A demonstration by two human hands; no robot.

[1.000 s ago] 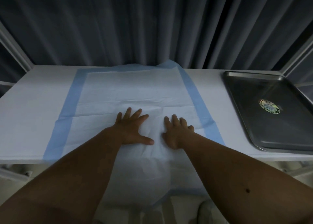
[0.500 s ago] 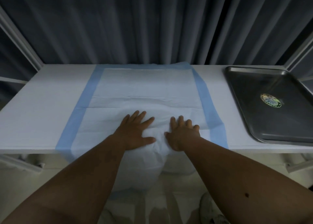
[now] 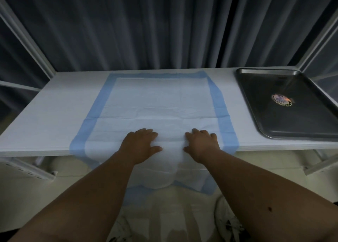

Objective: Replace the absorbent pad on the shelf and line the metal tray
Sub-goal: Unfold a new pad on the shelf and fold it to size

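Your left hand and right hand lie palm down on the pad, fingers bent at the shelf front edge, thumbs out, pinching nothing. The blue-bordered pad sits mid-shelf, near end drooping over the front. The metal tray rests right of it, apart, bare except a round sticker.

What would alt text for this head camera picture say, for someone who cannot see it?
Two bare hands, the left hand and right hand, press on a blue-edged absorbent pad spread over a white shelf, its near end hanging off the front edge. An unlined metal tray sits at the right, dark curtains behind.
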